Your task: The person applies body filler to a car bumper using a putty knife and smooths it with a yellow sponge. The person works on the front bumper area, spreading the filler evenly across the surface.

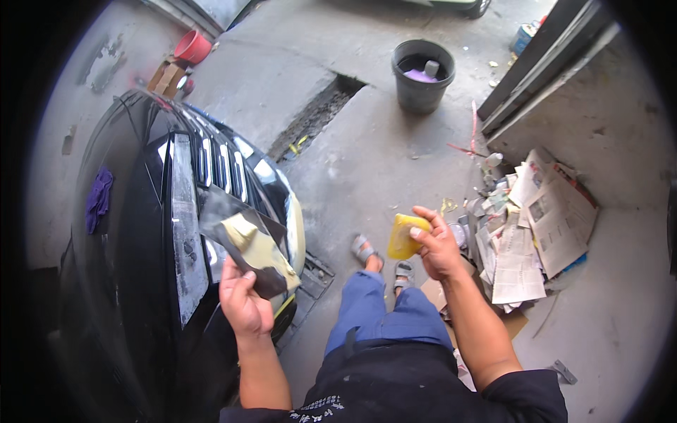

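My left hand (245, 299) grips the lower edge of a dark flat mixing board (271, 278). Pale yellow body filler (255, 247) is smeared across the board, with a thicker lump near its far end. In my right hand (438, 247) is a yellow plastic spreader (407, 237), pinched between thumb and fingers and held apart from the board. The black car (134, 296) stands at my left, its front toward me. Along its headlight area runs a grey, sanded-looking strip (187, 240), close beyond the board.
A black bucket (421, 95) with something purple inside stands ahead. Crumpled newspapers (522, 240) are heaped by the right wall. A rough trench (317, 116) cuts the concrete floor. On the car lies a purple cloth (99, 199); a red bucket (192, 47) is farther back.
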The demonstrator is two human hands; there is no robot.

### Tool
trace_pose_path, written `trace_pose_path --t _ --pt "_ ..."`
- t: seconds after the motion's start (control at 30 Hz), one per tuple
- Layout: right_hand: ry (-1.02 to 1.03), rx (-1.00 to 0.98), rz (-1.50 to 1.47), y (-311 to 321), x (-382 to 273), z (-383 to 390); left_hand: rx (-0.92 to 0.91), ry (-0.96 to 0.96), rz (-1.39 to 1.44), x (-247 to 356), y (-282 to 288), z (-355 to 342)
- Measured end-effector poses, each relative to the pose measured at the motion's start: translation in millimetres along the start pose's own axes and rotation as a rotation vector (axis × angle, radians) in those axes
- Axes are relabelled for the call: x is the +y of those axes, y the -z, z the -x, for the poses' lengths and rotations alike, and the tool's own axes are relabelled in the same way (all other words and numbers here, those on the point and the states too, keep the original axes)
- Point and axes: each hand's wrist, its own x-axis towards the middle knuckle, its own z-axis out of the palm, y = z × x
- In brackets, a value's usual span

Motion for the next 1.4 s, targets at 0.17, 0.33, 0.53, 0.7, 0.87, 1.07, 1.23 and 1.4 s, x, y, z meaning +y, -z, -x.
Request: trace_pose_path --t 0.17,0.33,0.53,0.7,0.87,1.07,1.23,1.4 --pt "0.055 -0.121 -0.069 -69 -23 68 -0.063 0.261 0.259 -11 -10 38" --pt "0.241 -0.155 0.161 -128 -25 103 -0.115 0.343 0.371 -2 -15 51" --pt "0.499 -0.186 0.297 -179 -4 132 -0.141 0.305 0.478 20 -5 63" --pt "0.643 -0.253 0.436 -191 6 147 -0.18 0.259 0.534 20 2 57" --pt "0.465 -0.24 0.665 -168 3 162 -0.211 0.326 0.524 35 -6 45" --pt "0.727 0.092 0.761 -178 -56 134 -0.426 0.475 0.424 28 -10 44" --pt "0.891 0.066 0.758 -204 -53 143 -0.31 0.469 0.488 19 -21 71" --pt "0.927 0.093 0.713 -212 -34 149 -0.215 0.264 0.506 23 -38 74"
